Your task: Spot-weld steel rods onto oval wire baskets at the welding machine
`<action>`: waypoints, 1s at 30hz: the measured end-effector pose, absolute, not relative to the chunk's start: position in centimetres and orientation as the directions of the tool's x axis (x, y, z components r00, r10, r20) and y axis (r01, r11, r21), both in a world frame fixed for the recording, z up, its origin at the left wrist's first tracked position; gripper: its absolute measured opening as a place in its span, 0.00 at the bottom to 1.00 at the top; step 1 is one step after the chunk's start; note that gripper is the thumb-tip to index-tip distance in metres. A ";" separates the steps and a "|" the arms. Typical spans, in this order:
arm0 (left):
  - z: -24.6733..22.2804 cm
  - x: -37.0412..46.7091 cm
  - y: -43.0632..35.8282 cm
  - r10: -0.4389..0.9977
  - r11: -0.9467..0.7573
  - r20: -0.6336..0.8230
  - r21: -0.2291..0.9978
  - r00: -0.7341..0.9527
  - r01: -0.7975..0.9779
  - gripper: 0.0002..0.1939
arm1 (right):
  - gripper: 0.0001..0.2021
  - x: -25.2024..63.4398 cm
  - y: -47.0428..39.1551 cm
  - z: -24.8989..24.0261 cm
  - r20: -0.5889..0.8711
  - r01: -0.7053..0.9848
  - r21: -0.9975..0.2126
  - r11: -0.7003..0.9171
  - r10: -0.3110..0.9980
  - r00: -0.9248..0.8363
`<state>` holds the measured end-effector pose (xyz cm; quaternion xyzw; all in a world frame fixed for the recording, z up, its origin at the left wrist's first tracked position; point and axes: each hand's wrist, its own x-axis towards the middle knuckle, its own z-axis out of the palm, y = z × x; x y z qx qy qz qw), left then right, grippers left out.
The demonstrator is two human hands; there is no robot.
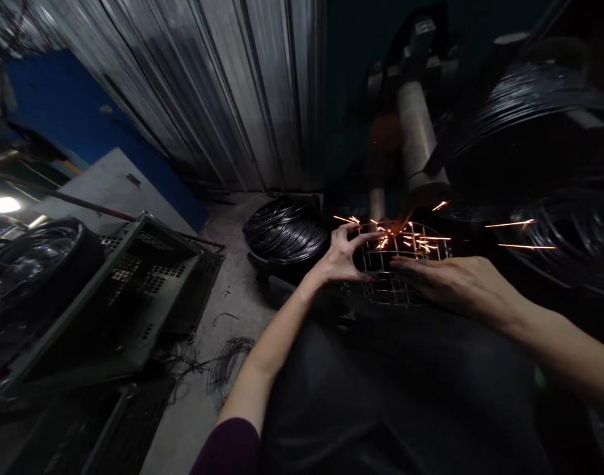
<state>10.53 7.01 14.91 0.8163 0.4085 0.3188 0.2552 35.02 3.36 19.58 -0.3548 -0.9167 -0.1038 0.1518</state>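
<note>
Throwing orange sparks (423, 241) from its far side, a wire basket (393, 272) sits between two bare hands, directly below a thick metal cylinder (418, 128). Its visible shape stretches wider from side to side than front to back. The left hand (342, 254) grasps the left side, thumb and fingers spread around the mesh, its fingertips nearer the sparks. The right hand (460, 280) lies along the near right side, fingers extended against the wires; whether it grips cannot be told. Beyond the left forearm rests a coil of black wire (286, 231); farther left, a tilted plastic crate (78, 307) and, behind, corrugated metal sheeting (232, 92).
</note>
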 end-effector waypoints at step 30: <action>15.5 10.8 15.1 0.855 -0.489 0.359 0.799 0.374 0.350 0.54 | 0.25 32.9 7.4 19.6 0.434 0.905 -0.236 0.354 0.872 -0.228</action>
